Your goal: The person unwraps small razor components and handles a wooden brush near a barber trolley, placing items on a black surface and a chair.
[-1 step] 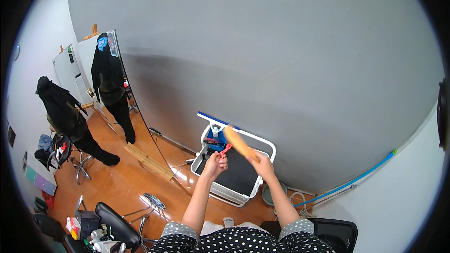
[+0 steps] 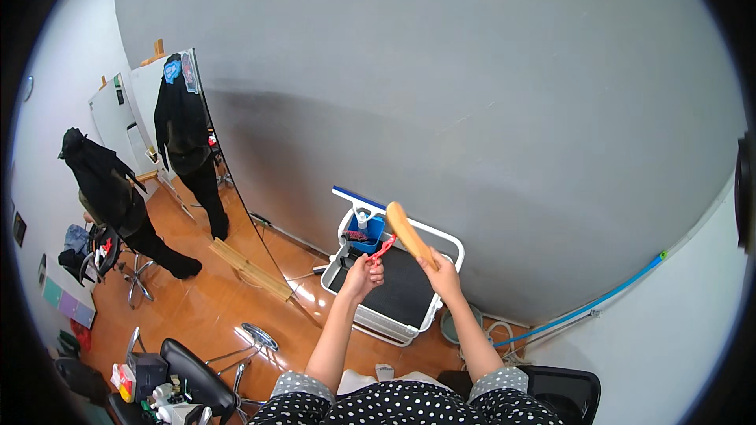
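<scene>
My right hand (image 2: 443, 275) is closed round the lower end of a long, rounded, tan wood-coloured object (image 2: 408, 233). Its broad end points up and to the left, and no bristles or teeth show, so its exact kind I cannot tell. Beside it, my left hand (image 2: 365, 278) is closed on a thin red object (image 2: 384, 248) that sticks up between the fingers toward the tan one. Whether the two objects touch is unclear. Below both hands stands a white-rimmed trolley (image 2: 453, 249) with a black mat (image 2: 396, 297). At its far left corner is a blue bin (image 2: 376, 228) with a dark pinkish item (image 2: 356, 236).
A large mirror (image 2: 206, 134) leans at the left, near a person in black (image 2: 110, 189). Black salon chairs (image 2: 201, 378) stand at lower left, one with bottles and boxes. A greenish bucket (image 2: 450, 327) and a blue pole (image 2: 587, 299) are at the right.
The tan object, blurred before, is now sharp; its upper end has moved slightly right and up. The red object shows longer and reaches a little farther right. Both hands keep their hold.
</scene>
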The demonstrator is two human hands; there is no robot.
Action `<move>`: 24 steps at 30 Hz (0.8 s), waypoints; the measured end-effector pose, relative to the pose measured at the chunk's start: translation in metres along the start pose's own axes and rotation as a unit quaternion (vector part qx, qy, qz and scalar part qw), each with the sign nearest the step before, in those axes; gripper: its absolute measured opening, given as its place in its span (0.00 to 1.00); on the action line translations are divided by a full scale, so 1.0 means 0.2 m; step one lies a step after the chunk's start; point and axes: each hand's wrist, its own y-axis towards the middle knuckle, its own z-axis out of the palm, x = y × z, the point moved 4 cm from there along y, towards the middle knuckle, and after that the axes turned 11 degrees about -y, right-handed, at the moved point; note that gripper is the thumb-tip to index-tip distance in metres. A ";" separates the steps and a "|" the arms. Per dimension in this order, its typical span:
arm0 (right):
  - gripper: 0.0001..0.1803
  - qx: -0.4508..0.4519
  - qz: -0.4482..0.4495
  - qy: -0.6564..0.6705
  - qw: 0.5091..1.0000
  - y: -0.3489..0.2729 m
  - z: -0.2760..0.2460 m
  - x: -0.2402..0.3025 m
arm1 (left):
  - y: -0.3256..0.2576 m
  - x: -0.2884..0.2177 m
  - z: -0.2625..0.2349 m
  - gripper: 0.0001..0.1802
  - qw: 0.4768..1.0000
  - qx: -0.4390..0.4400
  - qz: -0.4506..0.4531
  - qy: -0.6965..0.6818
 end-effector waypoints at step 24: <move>0.17 0.081 0.034 0.372 0.924 0.04 0.07 0.10 | -0.07 0.12 0.00 0.18 0.993 0.042 -0.085 -0.063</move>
